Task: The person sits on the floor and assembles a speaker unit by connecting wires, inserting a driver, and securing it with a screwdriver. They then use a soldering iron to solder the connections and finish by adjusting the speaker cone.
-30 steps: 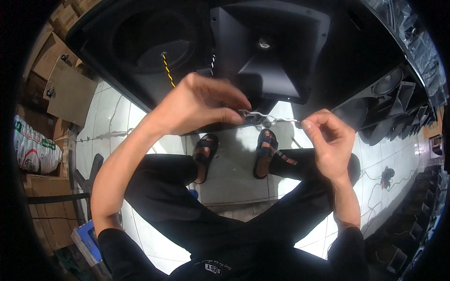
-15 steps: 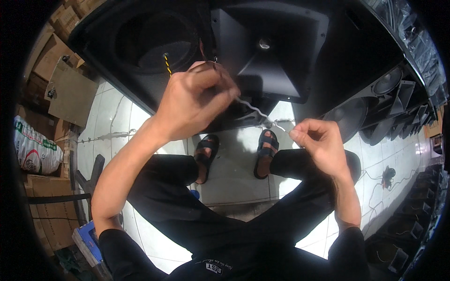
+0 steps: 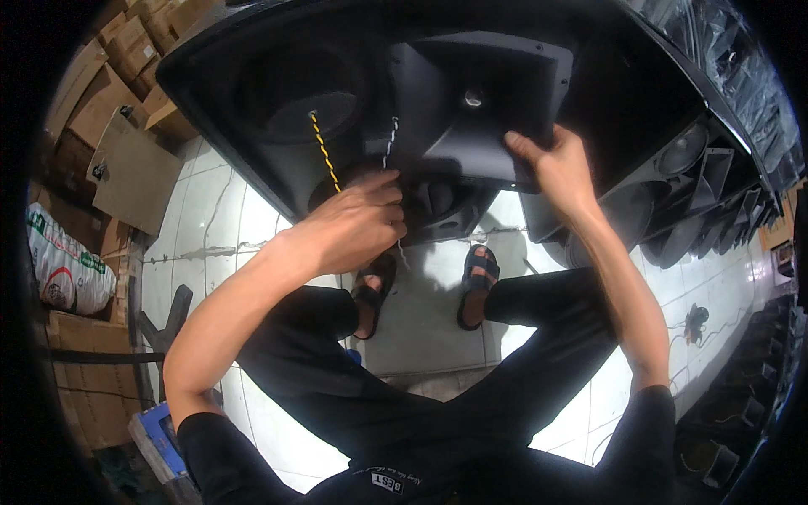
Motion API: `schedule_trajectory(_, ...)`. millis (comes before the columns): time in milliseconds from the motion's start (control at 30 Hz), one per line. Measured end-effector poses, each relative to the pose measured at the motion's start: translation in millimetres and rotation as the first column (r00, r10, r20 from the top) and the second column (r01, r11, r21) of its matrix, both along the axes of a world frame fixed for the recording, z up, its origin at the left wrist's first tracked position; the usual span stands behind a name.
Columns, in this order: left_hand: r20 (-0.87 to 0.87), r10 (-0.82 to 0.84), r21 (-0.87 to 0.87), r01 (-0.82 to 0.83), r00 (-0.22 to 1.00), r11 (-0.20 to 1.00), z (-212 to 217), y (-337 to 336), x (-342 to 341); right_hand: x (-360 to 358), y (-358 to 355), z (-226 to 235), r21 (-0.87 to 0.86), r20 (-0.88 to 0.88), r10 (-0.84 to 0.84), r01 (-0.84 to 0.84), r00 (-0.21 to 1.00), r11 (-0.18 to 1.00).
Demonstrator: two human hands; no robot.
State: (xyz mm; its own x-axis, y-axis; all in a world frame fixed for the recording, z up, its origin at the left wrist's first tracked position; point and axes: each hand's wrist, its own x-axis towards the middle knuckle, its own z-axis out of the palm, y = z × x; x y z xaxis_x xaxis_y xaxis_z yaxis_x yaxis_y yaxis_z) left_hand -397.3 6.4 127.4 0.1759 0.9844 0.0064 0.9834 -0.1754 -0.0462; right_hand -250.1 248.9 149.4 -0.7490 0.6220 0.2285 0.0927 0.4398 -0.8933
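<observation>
A large black speaker cabinet (image 3: 290,160) stands tilted before me, with a square black horn (image 3: 454,151) in its front. My right hand (image 3: 562,168) is closed on the horn's right edge, thumb on the face and fingers behind it. From the cabinet comes a white-and-black twisted wire (image 3: 389,147). My left hand (image 3: 364,217) has its fingers curled round this wire, and a thin pale end hangs below them. Left of it, a yellow-and-black twisted wire (image 3: 324,151) runs from a round opening (image 3: 290,84) down behind my left hand.
My sandalled feet (image 3: 478,273) rest on the white tiled floor (image 3: 198,202) under the cabinet. Several more speakers (image 3: 631,206) stand at the right. Cardboard boxes (image 3: 101,109) and a white sack (image 3: 71,265) line the left. A cable (image 3: 694,324) lies on the floor at right.
My right hand has let go of the wire's end and moved up onto the horn's edge. My left hand has come lower, uncovering the upper white-and-black wire.
</observation>
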Motion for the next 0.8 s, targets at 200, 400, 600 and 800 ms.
schedule_trajectory(200, 0.101, -0.063, 0.166, 0.045, 0.993, 0.985, -23, -7, -21, -8, -8, -17, -0.338, -0.282, -0.114, 0.012, 0.953, 0.941)
schedule_trajectory(400, 0.079, -0.068, 0.302, 0.041, 0.995, 0.952, -44, -20, -37, 6, -14, -14, -0.133, -0.324, -0.035, -0.009, 0.946, 0.991)
schedule_trajectory(600, -0.054, -0.053, 0.153, 0.061, 0.997, 0.986, -39, -8, -39, 32, -3, 1, 0.046, -0.397, 0.062, -0.047, 0.916, 0.998)
schedule_trajectory(800, 0.154, -0.009, 0.244, -0.03, 0.988, 0.969, -20, -11, -29, 80, -17, 70, -0.282, -0.458, -0.111, -0.026, 0.882, 0.959)
